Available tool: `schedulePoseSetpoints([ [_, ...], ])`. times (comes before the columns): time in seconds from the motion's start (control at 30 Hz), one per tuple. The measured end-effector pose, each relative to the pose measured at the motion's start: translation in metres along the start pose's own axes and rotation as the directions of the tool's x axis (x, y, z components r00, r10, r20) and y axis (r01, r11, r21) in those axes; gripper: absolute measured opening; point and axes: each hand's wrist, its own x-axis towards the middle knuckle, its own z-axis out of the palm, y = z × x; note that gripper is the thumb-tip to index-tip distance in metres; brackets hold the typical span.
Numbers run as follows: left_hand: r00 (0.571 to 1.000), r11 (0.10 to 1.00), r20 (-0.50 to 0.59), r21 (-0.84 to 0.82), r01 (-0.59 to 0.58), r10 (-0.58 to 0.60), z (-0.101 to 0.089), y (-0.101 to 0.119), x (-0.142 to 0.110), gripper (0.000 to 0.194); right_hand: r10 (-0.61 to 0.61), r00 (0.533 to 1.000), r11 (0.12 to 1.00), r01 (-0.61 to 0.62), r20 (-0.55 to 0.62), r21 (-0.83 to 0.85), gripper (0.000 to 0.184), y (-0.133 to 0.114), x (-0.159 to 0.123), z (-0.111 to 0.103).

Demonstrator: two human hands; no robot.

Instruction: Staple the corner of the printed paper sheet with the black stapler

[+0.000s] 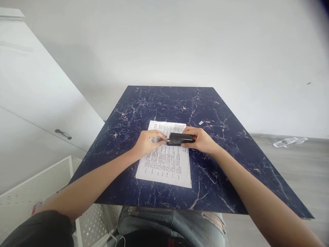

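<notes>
A black stapler [182, 138] lies lengthwise across a printed sheet of paper [164, 168], its front end pointing left. My right hand [202, 140] grips the stapler's rear end, where a bit of orange shows beside the palm. At the front end, the thumb and fingers of my left hand [149, 142] are pinched together right by the stapler's mouth. A small dark or metallic piece shows at those fingertips; whether it is loose or part of the stapler I cannot tell.
The paper rests on a dark blue marble-patterned table [164, 103]. A small white piece [201, 122] lies beyond my right hand. To the left stand a white cabinet [38, 113] and a white perforated basket [92, 223]. Clear plastic packaging [285, 142] is on the floor at right.
</notes>
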Motion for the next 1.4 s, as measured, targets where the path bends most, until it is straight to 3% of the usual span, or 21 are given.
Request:
schedulePoseSetpoints([
  [0.53, 0.997, 0.998, 0.072, -0.048, 0.038, -0.035, -0.002, -0.006, 0.001, 0.01, 0.015, 1.0, 0.999, -0.016, 0.014, 0.038, 0.018, 0.002, 0.0, -0.001],
  [0.7, 0.999, 0.998, 0.052, -0.059, -0.006, 0.009, -0.003, -0.005, 0.0, 0.008, 0.02, 1.0, 0.998, -0.02, -0.005, 0.058, 0.02, 0.001, 0.0, -0.001],
  [0.97, 0.986, 0.993, 0.125, -0.023, -0.112, 0.114, -0.013, -0.012, 0.001, 0.014, 0.04, 0.999, 0.989, -0.036, -0.026, 0.145, 0.022, -0.003, -0.001, -0.004],
  [1.03, 0.98, 0.991, 0.17, -0.099, -0.084, 0.1, -0.019, -0.01, 0.002, 0.021, 0.039, 0.999, 0.981, -0.034, -0.022, 0.191, 0.022, -0.005, -0.002, -0.005],
  [1.2, 0.952, 0.937, 0.304, -0.32, 0.139, -0.038, -0.027, -0.004, 0.003, 0.03, 0.049, 0.999, 0.967, -0.051, 0.013, 0.248, 0.023, -0.007, -0.003, -0.007],
  [1.4, 0.949, 0.956, 0.307, -0.248, 0.155, -0.074, -0.019, -0.01, 0.006, 0.046, -0.021, 0.996, 0.972, 0.0, 0.088, 0.234, 0.021, -0.011, -0.002, -0.001],
])
